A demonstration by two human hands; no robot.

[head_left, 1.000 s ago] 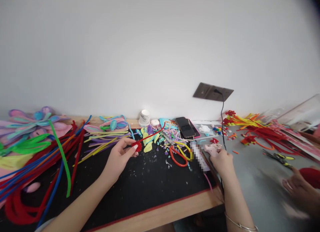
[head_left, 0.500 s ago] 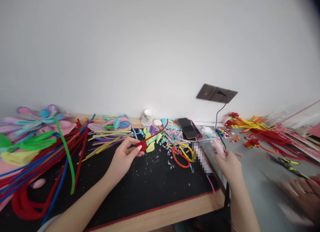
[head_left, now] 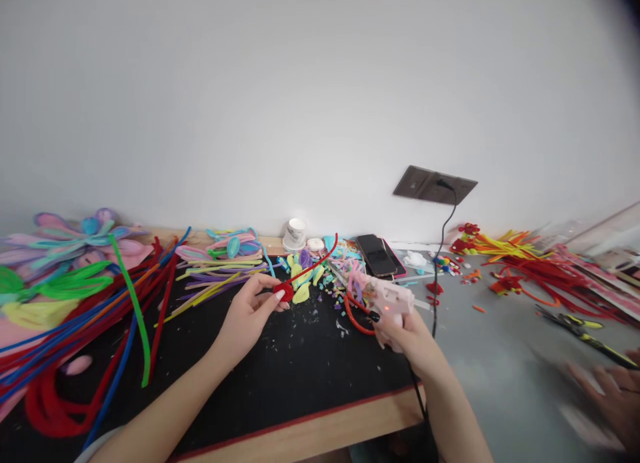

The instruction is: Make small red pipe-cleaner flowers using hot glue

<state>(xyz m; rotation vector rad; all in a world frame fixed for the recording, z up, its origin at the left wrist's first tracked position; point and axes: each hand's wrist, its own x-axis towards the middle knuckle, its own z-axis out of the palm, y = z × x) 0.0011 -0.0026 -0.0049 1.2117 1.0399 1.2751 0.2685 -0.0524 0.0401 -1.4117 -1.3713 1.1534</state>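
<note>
— Pink glue gun [head_left: 393,298] has swung left since the last frame: was by the bench's right edge, now over the black mat [head_left: 300,376]. Red coil [head_left: 285,292] basically hasn't moved.

— Copy. Hands?

— From my feed, left hand [head_left: 256,310] pinches the coil, thumb against fingers, held above the mat's middle. Right hand [head_left: 410,333] is wrapped around the gun's grip; most of its fingers are hidden, so I can't tell if the trigger is pressed.

— Materials?

— Coil: fuzzy, tight, round, with a thin red stem [head_left: 317,264] curving up toward the bench's far edge. Gun: smooth, pale, small orange light. Mat: flat, matte, crumb-strewn, red-trimmed along the bench's bare wood near edge [head_left: 320,433]. Fuzzy straight stems [head_left: 210,280] sit toward the far left corner.

— Anything I can't trust?

— Nozzle tip is lost against the pastel scraps [head_left: 340,276]. Gun covers part of the red-handled scissors [head_left: 356,320]. Co-worker's hand [head_left: 607,393] is blurred and cut off at frame right. Both my forearms run out of frame.
</note>
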